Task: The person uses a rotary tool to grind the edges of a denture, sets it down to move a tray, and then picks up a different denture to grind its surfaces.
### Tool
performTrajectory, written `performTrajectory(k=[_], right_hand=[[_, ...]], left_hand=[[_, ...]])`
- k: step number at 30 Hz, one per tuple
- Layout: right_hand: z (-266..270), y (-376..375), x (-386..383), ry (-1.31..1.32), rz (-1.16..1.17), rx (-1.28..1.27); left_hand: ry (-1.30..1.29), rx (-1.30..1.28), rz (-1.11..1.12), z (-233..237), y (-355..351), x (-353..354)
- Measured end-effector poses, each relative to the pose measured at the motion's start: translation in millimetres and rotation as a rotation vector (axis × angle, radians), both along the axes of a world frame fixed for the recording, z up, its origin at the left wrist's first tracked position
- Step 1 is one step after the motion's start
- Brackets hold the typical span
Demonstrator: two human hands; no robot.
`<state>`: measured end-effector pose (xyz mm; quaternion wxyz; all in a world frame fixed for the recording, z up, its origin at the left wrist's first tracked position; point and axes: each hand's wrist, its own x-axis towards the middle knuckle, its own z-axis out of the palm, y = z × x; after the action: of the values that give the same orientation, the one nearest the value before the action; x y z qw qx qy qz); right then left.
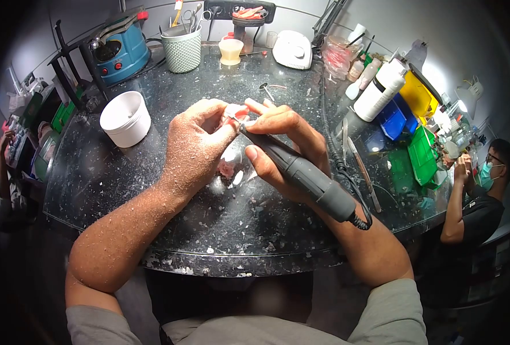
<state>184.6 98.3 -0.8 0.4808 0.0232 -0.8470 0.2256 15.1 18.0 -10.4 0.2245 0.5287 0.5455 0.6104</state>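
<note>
My left hand [200, 135], dusted with pale shavings, is closed on a small pink and white piece that looks like a denture [236, 112]. In my right hand [286, 129] lies a black rotary handpiece [295, 169], its cord leaving from the lower right end. The handpiece's tip points at the denture, close to my left thumb; whether it touches cannot be made out. Below my hands, a pink piece [226, 168] with pale fragments rests on the dark bench [122, 201].
A white tub [126, 121] stands left, near a blue machine [120, 54]. Behind are a tool cup [182, 50] and a white device [292, 50]. Right are thin tools [365, 175], a white bottle [381, 89] and coloured bins [421, 155]. A masked person [479, 190] sits farther right.
</note>
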Motion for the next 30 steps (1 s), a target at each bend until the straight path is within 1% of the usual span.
performTrajectory(k=[3,6,9,11,12,14,16,18,19,21,25,27,28,30], right_hand=[[0.1,0.2,0.9,-0.012,0.004,0.003],[0.4,0.0,1.0,-0.018,0.004,0.008],[-0.2,0.4,0.4,-0.020,-0.005,0.034],[-3.5,2.3,-1.8,0.019,0.070,-0.072],[-3.2,1.5,-1.7,0.019,0.070,-0.073],[-2.2,-0.9,-1.4,0.026,0.014,-0.168],[-2.8,1.5,-2.1,0.030,0.025,-0.139],[-2.1,3.4,-2.6,0.017,0.103,-0.058],[-2.9,3.9,-2.3,0.017,0.104,-0.058],[-4.8,4.5,-1.6,0.011,0.088,-0.107],[-2.4,1.1,-0.5,0.020,0.022,-0.174],[-0.2,3.1,0.2,-0.022,0.070,-0.031],[-0.8,2.0,0.6,-0.022,0.069,-0.031],[-3.6,-2.4,0.6,-0.005,-0.006,-0.216]], left_hand=[[0.052,-0.009,0.021,2.6,-1.0,0.6],[-0.009,0.031,0.023,-0.6,0.3,2.2],[0.011,0.010,0.028,0.3,0.3,1.1],[0.039,0.027,0.053,-1.1,1.0,0.8],[0.068,0.044,0.079,-1.7,1.3,0.7],[0.084,0.022,0.084,1.5,-0.8,1.5],[0.100,0.001,0.088,1.6,-0.7,1.7],[0.037,0.055,0.059,-2.1,1.4,-0.1],[0.038,0.055,0.059,-2.9,1.9,-1.0],[0.096,0.049,0.091,-3.8,2.6,-2.0],[0.129,0.040,0.111,0.5,0.5,0.9],[0.148,0.073,0.117,0.1,1.5,-0.7],[0.148,0.073,0.116,0.0,1.9,-0.6],[0.204,0.086,0.134,-0.4,2.2,-0.4]])
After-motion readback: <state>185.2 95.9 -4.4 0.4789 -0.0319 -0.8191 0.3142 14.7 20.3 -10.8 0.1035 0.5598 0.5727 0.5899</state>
